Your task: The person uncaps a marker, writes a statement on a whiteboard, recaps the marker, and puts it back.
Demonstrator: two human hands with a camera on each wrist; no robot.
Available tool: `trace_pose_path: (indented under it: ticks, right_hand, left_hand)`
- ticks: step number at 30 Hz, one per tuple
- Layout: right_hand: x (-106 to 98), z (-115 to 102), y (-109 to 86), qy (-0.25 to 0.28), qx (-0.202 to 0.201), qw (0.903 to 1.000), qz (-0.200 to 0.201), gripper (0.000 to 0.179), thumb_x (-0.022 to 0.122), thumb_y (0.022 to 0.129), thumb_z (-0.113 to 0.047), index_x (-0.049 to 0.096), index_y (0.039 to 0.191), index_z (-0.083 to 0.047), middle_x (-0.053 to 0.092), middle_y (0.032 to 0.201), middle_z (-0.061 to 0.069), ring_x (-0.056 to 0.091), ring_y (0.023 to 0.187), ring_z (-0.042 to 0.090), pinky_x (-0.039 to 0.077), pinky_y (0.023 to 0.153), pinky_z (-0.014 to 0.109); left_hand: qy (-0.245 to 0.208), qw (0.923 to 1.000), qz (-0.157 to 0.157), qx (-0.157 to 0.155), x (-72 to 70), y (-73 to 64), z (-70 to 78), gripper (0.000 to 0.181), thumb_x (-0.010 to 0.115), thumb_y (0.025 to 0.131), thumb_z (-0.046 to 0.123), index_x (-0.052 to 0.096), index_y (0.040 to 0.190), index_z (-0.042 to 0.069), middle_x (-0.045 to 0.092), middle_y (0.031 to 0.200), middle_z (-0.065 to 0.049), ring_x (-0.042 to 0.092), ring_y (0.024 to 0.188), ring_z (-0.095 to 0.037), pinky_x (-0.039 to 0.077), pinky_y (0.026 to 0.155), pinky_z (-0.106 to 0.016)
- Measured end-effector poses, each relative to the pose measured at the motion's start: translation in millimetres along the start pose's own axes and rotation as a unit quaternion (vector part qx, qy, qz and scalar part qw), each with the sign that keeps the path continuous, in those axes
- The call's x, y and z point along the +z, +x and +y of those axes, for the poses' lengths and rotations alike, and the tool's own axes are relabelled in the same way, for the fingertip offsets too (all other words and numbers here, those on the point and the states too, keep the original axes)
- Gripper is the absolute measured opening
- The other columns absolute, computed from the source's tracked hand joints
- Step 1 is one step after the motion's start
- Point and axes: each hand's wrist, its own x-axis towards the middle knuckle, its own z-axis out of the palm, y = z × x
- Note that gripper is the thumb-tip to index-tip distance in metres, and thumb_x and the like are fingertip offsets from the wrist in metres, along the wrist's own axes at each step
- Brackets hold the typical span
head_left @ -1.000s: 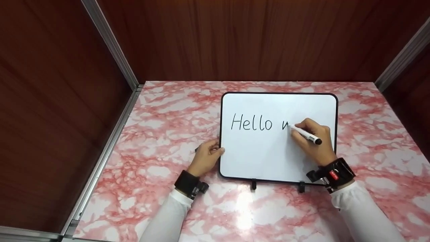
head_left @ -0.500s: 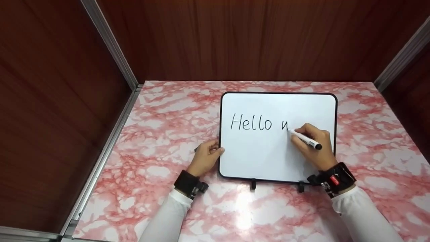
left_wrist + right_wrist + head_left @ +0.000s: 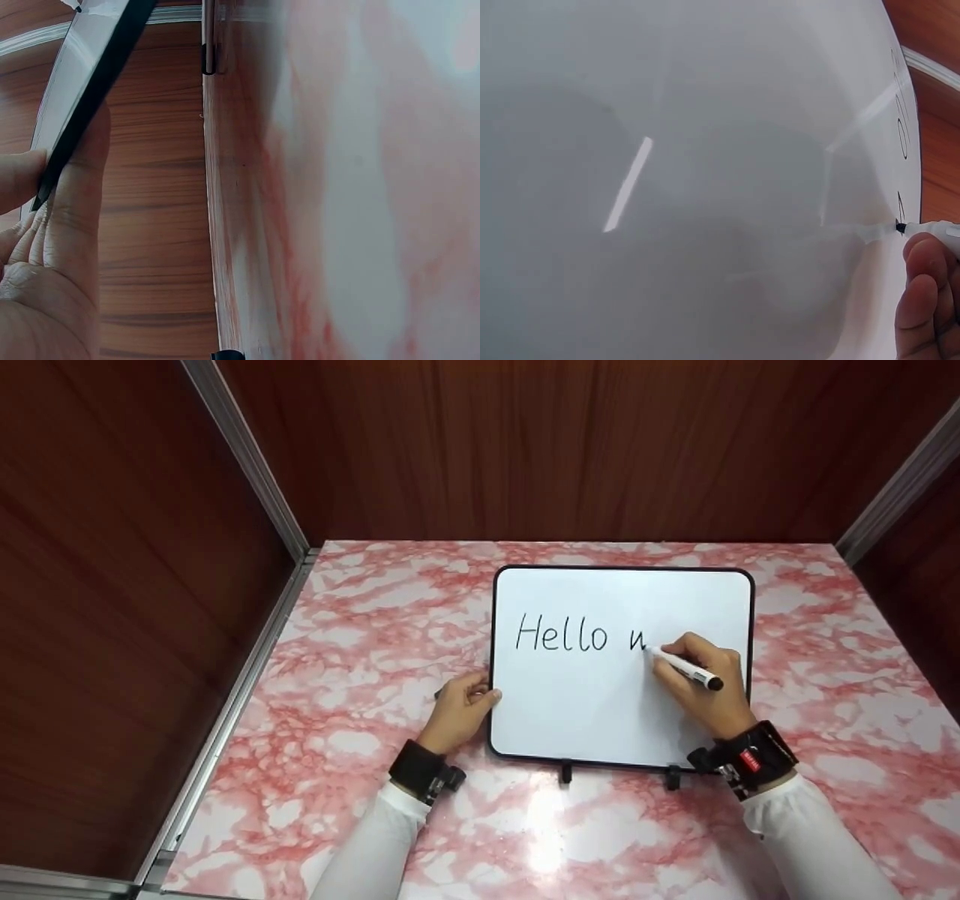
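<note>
A whiteboard [image 3: 570, 705] with a black frame stands propped on the table, bearing "Hello" and the strokes of a further letter in black. My right hand [image 3: 705, 679] pinches a white marker [image 3: 684, 666] with a black end, its tip right at the last stroke. In the right wrist view the black tip of the marker [image 3: 901, 228] meets the board's surface beside the fingertips. My left hand [image 3: 457, 709] grips the board's left edge, thumb on the front and fingers behind. In the left wrist view the board's dark edge [image 3: 94, 90] sits between thumb and fingers.
Two black feet of a stand [image 3: 567, 771] jut out under the board's lower edge. The table [image 3: 360, 660] has a red and white marbled top. Wood-grain panels [image 3: 525, 450] with metal strips enclose it at the back and sides. A small dark piece [image 3: 438, 694] shows beyond the left hand.
The right hand and marker have shifted slightly down, then a little right, adding to the letter after "Hello". The left hand has stayed on the board's edge.
</note>
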Motion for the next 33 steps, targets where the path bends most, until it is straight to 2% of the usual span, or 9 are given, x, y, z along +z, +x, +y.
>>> trace_pose_path:
  ticks: [11,21,33]
  right_hand:
    - [-2.2,4.5,8.0,-0.009,0.011,0.9998,0.013,0.009,0.072,0.078,-0.002,0.066,0.074,-0.008,0.063,0.062,-0.007,0.048,0.047,0.007,0.034,0.043,0.015]
    - [-3.8,6.0,11.5,-0.022,0.008,0.9996,0.015,0.008,0.073,0.079,-0.005,0.066,0.075,-0.005,0.065,0.063,-0.005,0.050,0.048,0.007,0.035,0.044,0.014]
    - [-10.9,6.3,9.1,-0.002,0.007,0.9997,0.022,0.009,0.073,0.076,0.001,0.065,0.077,-0.004,0.067,0.065,-0.001,0.052,0.050,0.006,0.037,0.046,0.013]
  left_hand:
    - [0.007,1.0000,-0.004,0.001,-1.5,-0.6,0.2,0.034,0.067,0.091,0.009,0.062,0.120,-0.008,0.065,0.104,-0.017,0.064,0.095,-0.022,0.054,0.083,-0.029]
    - [-0.008,1.0000,-0.003,-0.001,-0.6,-0.1,-0.4,0.036,0.067,0.090,0.007,0.061,0.122,-0.009,0.065,0.107,-0.020,0.064,0.097,-0.025,0.054,0.084,-0.030]
    - [0.002,0.9999,-0.003,0.012,-1.1,-0.2,0.0,0.035,0.067,0.090,0.008,0.061,0.121,-0.009,0.064,0.109,-0.019,0.062,0.100,-0.025,0.053,0.086,-0.030]
